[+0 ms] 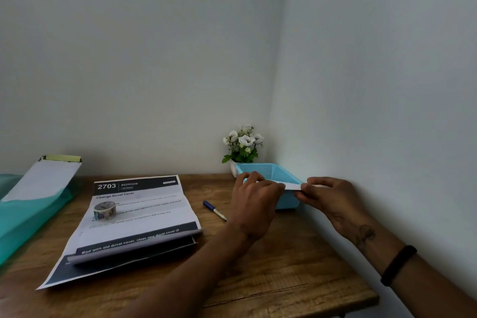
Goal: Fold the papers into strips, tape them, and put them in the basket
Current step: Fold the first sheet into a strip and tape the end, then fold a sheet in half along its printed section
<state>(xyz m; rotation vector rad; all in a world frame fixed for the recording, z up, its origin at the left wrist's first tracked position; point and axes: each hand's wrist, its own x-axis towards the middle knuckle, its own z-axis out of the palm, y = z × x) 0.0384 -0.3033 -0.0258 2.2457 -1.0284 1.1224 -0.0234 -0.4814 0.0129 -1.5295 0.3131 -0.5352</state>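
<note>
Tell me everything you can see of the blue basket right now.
The basket is light blue plastic with perforated mesh walls and a plain rim, square-looking, open side up. It sits on the wooden desk in the corner by the walls, just in front of the white flower pot. Both hands, left hand and right hand, hold a folded paper strip over its near edge, hiding much of it. Its contents are not visible.

One blue basket (271, 172), one folded paper strip (293, 185), one tape roll (104, 210), one pen (214, 210), one potted flower plant (242, 145), one teal tray (31, 212), and two hands: left (254, 204), right (330, 199). At least two printed sheets (139, 214) lie stacked on the one counter (271, 279).
</note>
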